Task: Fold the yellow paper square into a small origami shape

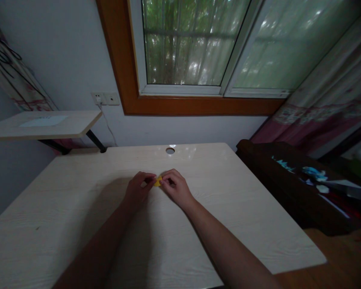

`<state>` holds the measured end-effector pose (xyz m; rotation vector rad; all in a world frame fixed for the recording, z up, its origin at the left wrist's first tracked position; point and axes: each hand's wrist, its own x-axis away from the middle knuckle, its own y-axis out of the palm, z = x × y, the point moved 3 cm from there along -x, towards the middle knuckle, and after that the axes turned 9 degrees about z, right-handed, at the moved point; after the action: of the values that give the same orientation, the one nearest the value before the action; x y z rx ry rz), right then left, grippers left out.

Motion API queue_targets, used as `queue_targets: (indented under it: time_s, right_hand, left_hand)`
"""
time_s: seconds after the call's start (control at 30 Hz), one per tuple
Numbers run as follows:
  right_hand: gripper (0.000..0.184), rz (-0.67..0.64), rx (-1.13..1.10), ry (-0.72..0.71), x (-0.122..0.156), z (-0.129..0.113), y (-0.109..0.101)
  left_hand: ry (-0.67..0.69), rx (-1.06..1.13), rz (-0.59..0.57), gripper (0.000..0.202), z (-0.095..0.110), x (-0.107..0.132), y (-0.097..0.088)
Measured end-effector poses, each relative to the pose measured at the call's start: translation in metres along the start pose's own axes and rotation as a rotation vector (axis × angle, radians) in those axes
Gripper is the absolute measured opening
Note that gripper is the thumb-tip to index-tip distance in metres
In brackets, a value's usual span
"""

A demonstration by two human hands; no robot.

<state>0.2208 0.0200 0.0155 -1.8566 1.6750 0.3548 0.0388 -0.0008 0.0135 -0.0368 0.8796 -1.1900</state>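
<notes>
Together, left hand and right hand pinch a small yellow piece; at its ten o'clock, a pale sheet bears marks too faint to read.

From my end I see one small, flat-looking yellow piece, pinched between the left hand and right hand, its ends covered by fingers. It sits nearer the desk's back edge than its front-right corner; whether it touches the surface, I can't tell.
</notes>
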Motion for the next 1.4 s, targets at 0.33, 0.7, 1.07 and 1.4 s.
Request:
queue_targets:
  time_s: [0.33,0.7,1.07,1.4]
  right_hand:
    - [0.013,0.015,-0.078,0.086,0.0,0.001,0.001]
    - [0.006,0.002,-0.054,0.082,0.001,0.006,0.001]
    - [0.017,0.07,-0.215,0.295,0.002,0.019,0.002]
    - [0.018,0.039,-0.225,0.322,0.002,0.017,0.002]
  left_hand:
    - [-0.036,0.048,-0.019,0.018,-0.001,0.0,0.003]
    - [-0.016,0.103,-0.015,0.019,0.002,0.0,0.001]
    - [0.02,0.102,0.033,0.016,0.004,-0.004,-0.005]
    - [-0.074,0.073,-0.09,0.02,0.006,-0.003,-0.001]
